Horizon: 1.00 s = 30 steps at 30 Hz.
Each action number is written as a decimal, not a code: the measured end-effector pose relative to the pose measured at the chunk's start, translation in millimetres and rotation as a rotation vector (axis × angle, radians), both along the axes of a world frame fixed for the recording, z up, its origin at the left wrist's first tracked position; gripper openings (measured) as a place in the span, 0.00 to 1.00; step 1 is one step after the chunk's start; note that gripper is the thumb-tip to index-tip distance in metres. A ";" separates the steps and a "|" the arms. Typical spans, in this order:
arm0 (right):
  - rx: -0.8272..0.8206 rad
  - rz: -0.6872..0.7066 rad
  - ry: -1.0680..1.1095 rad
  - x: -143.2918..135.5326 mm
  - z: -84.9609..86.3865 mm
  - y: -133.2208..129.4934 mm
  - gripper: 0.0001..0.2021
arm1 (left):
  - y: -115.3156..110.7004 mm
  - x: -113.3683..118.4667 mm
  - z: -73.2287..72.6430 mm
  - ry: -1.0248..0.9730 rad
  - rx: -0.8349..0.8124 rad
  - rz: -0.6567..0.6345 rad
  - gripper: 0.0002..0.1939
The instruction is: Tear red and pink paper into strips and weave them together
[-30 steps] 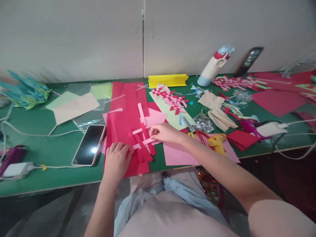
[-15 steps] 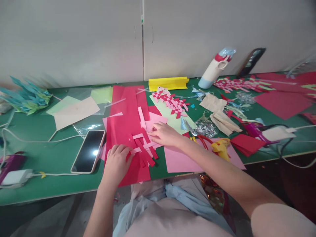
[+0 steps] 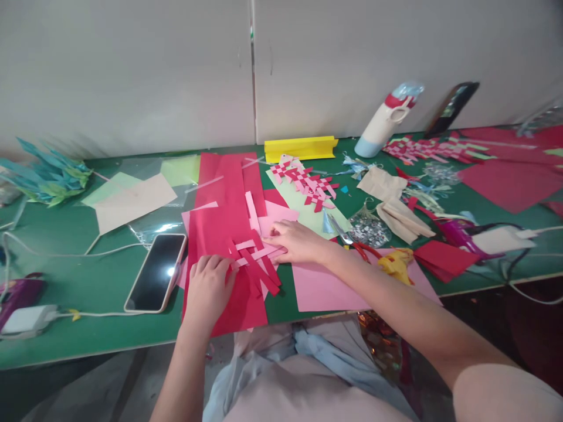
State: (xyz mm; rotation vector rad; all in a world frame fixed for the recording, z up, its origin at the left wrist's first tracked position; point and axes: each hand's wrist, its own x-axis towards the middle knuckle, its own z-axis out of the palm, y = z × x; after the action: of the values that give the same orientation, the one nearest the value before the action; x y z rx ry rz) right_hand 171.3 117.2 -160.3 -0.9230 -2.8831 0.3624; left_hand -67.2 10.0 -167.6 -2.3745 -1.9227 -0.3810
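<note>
On the red sheet [image 3: 211,234] lies a small weave of crossed red and pink paper strips [image 3: 255,258]. My left hand [image 3: 210,287] rests at its left side, thumb and fingers closed at the ends of the pink strips. From the right, my right hand [image 3: 294,241] pinches strips at the weave's upper right edge, index finger reaching over them. What lies under my fingertips is partly hidden. A loose pink strip [image 3: 252,208] lies just above the weave. Pink paper [image 3: 325,287] is under my right forearm.
A phone [image 3: 156,272] lies left of the red sheet. To the right are scissors [image 3: 347,234], a yellow glue gun [image 3: 396,264], a bag of sequins [image 3: 369,225] and finished woven pieces [image 3: 303,181]. A bottle [image 3: 387,120] stands at the back. White cables cross the green table [image 3: 88,346].
The strips of the weave have shifted slightly, and the pink strip near my right fingers now lies at a steeper slant. Both hands stay nearly in place; the view shifts a little.
</note>
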 end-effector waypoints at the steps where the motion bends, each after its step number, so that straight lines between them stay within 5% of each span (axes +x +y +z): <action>1: 0.002 0.000 0.004 -0.1 -0.3 -0.3 0.24 | 0.4 0.4 0.1 0.006 0.000 0.002 0.10; 20: 0.120 -0.035 0.045 -10.8 9.0 -11.3 0.10 | 0.3 9.5 6.4 -0.069 0.043 0.117 0.16; 30: 0.129 -0.026 0.050 -20.4 8.7 -59.7 0.14 | 1.1 8.5 2.3 -0.085 0.108 0.066 0.17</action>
State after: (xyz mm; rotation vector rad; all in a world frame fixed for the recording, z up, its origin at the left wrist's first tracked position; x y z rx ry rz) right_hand 151.0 57.6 -151.6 -0.9154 -2.8078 0.1913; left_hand -58.7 11.1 -165.3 -2.2558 -1.9560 -0.5741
